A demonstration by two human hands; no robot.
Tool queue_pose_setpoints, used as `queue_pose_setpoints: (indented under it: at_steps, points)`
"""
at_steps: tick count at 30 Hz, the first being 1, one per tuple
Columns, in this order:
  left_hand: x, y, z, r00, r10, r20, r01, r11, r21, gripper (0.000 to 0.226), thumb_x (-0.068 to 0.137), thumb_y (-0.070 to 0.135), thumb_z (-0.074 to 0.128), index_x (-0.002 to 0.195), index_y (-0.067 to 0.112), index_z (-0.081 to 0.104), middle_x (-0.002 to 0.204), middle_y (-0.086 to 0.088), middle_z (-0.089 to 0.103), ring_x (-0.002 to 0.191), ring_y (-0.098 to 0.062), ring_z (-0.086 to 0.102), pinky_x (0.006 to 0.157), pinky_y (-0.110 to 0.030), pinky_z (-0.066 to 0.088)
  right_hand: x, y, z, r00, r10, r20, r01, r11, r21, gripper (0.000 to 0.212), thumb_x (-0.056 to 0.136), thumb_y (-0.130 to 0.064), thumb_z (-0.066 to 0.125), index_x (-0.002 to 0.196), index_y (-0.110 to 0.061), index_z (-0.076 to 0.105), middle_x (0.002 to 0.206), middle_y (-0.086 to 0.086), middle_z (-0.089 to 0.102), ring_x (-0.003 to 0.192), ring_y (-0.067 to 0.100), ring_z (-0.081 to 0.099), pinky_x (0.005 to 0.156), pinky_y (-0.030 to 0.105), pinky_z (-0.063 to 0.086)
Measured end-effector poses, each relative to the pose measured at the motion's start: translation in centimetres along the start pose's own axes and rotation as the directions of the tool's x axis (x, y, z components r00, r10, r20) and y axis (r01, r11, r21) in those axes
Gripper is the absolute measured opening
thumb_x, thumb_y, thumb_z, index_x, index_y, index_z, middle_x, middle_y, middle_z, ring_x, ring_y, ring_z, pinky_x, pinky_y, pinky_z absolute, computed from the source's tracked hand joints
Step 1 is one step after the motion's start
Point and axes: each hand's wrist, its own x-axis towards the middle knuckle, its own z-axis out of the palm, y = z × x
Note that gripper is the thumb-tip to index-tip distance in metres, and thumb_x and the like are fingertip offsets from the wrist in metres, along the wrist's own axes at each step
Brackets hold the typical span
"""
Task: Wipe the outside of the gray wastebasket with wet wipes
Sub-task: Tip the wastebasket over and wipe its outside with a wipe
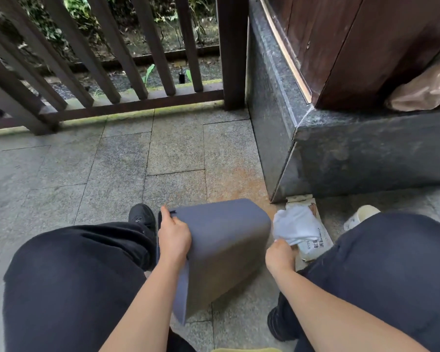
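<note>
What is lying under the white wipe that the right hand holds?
The wet wipes pack lies on the stone floor under the wipe. The wipe covers its opening.

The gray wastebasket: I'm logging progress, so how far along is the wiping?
Early, by the look of it. Done: a wipe is out of the pack on the floor. In hand: the left hand steadies the wastebasket while the right hand holds the wipe beside it. Left: wiping the outside; no wet streaks show.

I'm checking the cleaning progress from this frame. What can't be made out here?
Head view:
- Gray wastebasket: far sides and inside face away.
- Wet wipes pack: print blurred, partly covered by the white wipe.
- Right hand: fingers hidden beneath the wipe.
</note>
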Motion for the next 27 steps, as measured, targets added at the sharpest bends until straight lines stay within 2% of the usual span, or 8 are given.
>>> queue_pose_setpoints:
  at_steps: [6,9,13,15,17,21,24,27]
  points:
    - [-0.5,-0.5,-1.3,0.999,0.035,-0.016,-0.035,0.999,0.013,0.056,0.099,0.018,0.033,0.155,0.02,0.027,0.152,-0.01,0.042,0.135,-0.031,0.041,0.103,-0.033,0.031,-3.6,-1.9,-0.1,0.976,-0.213,-0.036,0.215,0.95,0.227,0.041,0.105,-0.028,0.027,0.132,-0.01,0.052,0.127,0.014,0.059,0.118,0.034,0.054,0.098,0.04,0.043]
    - [-0.5,-0.8,-1.8,1.0,0.015,0.012,-0.015,1.0,-0.016,0.058,0.098,0.016,0.033,0.155,0.02,0.027,0.155,-0.004,0.038,0.137,-0.026,0.038,0.108,-0.032,0.029,-5.1,-2.2,0.3,0.942,-0.334,-0.037,0.333,0.912,0.24,0.046,0.105,-0.032,0.026,0.145,-0.018,0.043,0.142,0.006,0.053,0.131,0.027,0.048,0.105,0.035,0.038]
    - [-0.7,-0.9,-1.7,0.999,-0.03,0.042,0.033,0.996,-0.088,0.058,0.098,0.015,0.035,0.155,0.017,0.025,0.157,-0.002,0.034,0.14,-0.024,0.035,0.112,-0.032,0.027,-5.8,-2.0,0.6,0.9,-0.434,-0.045,0.433,0.873,0.226,0.044,0.105,-0.031,0.029,0.146,-0.02,0.043,0.144,-0.002,0.051,0.134,0.019,0.045,0.106,0.029,0.036]
    - [-0.6,-0.5,-1.4,0.995,-0.085,0.047,0.093,0.975,-0.2,0.054,0.097,0.018,0.038,0.151,0.014,0.035,0.152,-0.005,0.042,0.132,-0.024,0.044,0.109,-0.036,0.034,-5.9,-1.8,0.7,0.879,-0.474,-0.055,0.475,0.856,0.202,0.043,0.105,-0.031,0.03,0.145,-0.021,0.044,0.145,-0.004,0.051,0.134,0.018,0.045,0.107,0.031,0.037]
    - [-1.0,0.0,-1.3,0.994,-0.108,0.034,0.113,0.959,-0.261,0.047,0.093,0.026,0.045,0.138,0.014,0.049,0.133,-0.009,0.06,0.108,-0.025,0.057,0.09,-0.036,0.044,-6.0,-2.1,0.7,0.859,-0.508,-0.067,0.511,0.84,0.183,0.043,0.105,-0.033,0.029,0.144,-0.023,0.044,0.144,-0.006,0.051,0.133,0.017,0.046,0.107,0.033,0.04]
    - [-3.6,0.7,-0.2,0.975,0.219,0.04,-0.213,0.969,-0.129,0.063,0.093,0.036,0.051,0.15,0.035,0.024,0.071,0.015,0.066,0.072,-0.013,0.064,0.061,-0.034,0.043,-6.0,-3.3,1.5,0.775,-0.632,0.002,0.625,0.767,0.148,0.041,0.104,-0.031,0.031,0.142,-0.026,0.047,0.149,-0.005,0.046,0.139,0.015,0.039,0.113,0.035,0.034]
    - [-4.8,0.5,1.1,0.939,0.329,0.097,-0.329,0.944,-0.024,0.059,0.101,0.032,0.04,0.154,0.038,0.013,0.085,0.003,0.068,0.075,-0.03,0.063,0.062,-0.038,0.042,-6.1,-4.0,2.4,0.76,-0.65,0.015,0.637,0.75,0.178,0.041,0.104,-0.028,0.032,0.142,-0.027,0.047,0.151,-0.009,0.043,0.142,0.013,0.035,0.116,0.034,0.03]
    - [-5.1,0.1,2.0,0.943,0.321,0.089,-0.316,0.947,-0.063,0.057,0.1,0.023,0.036,0.151,0.038,0.016,0.076,-0.007,0.067,0.07,-0.031,0.062,0.063,-0.042,0.043,-6.0,-4.8,2.6,0.774,-0.629,-0.076,0.626,0.741,0.242,0.04,0.103,-0.025,0.034,0.14,-0.022,0.05,0.142,-0.007,0.054,0.132,0.009,0.047,0.109,0.027,0.038]
